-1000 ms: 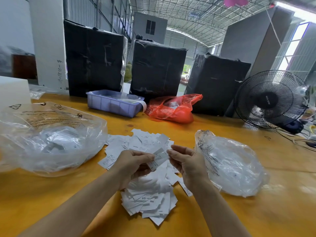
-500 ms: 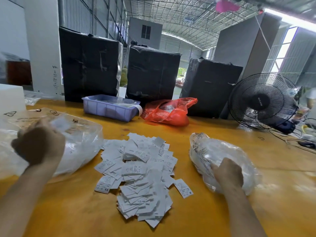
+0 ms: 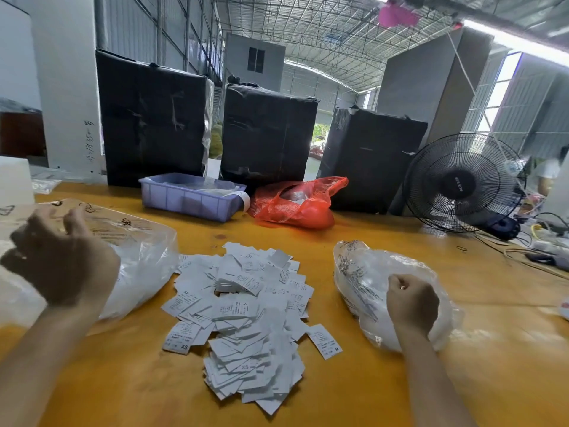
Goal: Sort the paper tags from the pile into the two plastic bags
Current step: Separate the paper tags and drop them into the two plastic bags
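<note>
A pile of white paper tags [image 3: 246, 306] printed with sizes such as XS, M and XL lies in the middle of the yellow table [image 3: 369, 396]. One clear plastic bag [image 3: 144, 266] with tags inside sits to the pile's left. My left hand [image 3: 61, 266] hovers over it, blurred, with loosely spread fingers and nothing visible in them. A second clear plastic bag [image 3: 360, 272] lies to the right. My right hand [image 3: 411, 305] is curled into a fist on top of that bag; no tag shows in it.
Behind the pile stand a lilac plastic tray [image 3: 187, 198] and a red plastic bag [image 3: 295, 204]. Three black-wrapped boxes [image 3: 154, 118] line the table's far edge. A black fan [image 3: 462, 183] and loose cables [image 3: 542, 251] occupy the far right.
A second ago both hands held one tag over the pile. They then parted to the two bags. My left hand's fingers have since loosened over the left bag; the tag it held is gone.
</note>
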A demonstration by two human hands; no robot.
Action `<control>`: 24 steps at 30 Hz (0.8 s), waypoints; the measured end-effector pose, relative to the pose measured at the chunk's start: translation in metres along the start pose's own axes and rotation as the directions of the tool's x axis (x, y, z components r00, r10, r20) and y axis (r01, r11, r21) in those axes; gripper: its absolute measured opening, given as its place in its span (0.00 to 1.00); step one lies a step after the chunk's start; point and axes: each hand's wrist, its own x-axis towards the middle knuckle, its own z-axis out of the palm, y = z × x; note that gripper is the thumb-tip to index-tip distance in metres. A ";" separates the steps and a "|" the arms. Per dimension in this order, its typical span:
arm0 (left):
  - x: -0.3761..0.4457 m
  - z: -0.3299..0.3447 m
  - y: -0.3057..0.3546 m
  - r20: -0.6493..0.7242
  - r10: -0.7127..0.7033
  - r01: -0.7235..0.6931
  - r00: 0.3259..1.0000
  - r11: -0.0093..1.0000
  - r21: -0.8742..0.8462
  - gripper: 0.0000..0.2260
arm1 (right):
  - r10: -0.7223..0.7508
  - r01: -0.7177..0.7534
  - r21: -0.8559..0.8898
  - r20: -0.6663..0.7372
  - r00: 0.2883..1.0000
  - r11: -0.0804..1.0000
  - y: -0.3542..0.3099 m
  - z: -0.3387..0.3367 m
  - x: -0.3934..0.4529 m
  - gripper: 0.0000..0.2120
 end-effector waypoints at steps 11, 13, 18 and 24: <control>-0.099 0.017 0.093 0.774 0.194 0.525 0.603 0.634 -0.568 0.25 | -0.192 -0.597 0.499 0.843 0.502 0.628 -0.083 0.013 -0.084 0.06; -0.104 0.019 0.093 0.891 0.185 0.696 0.415 0.566 -0.442 0.32 | -0.222 -0.551 0.473 0.859 0.461 0.688 -0.083 0.015 -0.090 0.06; -0.100 0.026 0.081 0.862 0.185 0.707 0.472 0.504 -0.496 0.09 | -0.258 -0.479 0.472 0.857 0.446 0.741 -0.081 0.013 -0.088 0.03; -0.098 0.026 0.077 0.849 0.176 0.697 0.498 0.502 -0.512 0.09 | -0.245 -0.438 0.461 0.851 0.464 0.772 -0.079 0.014 -0.087 0.08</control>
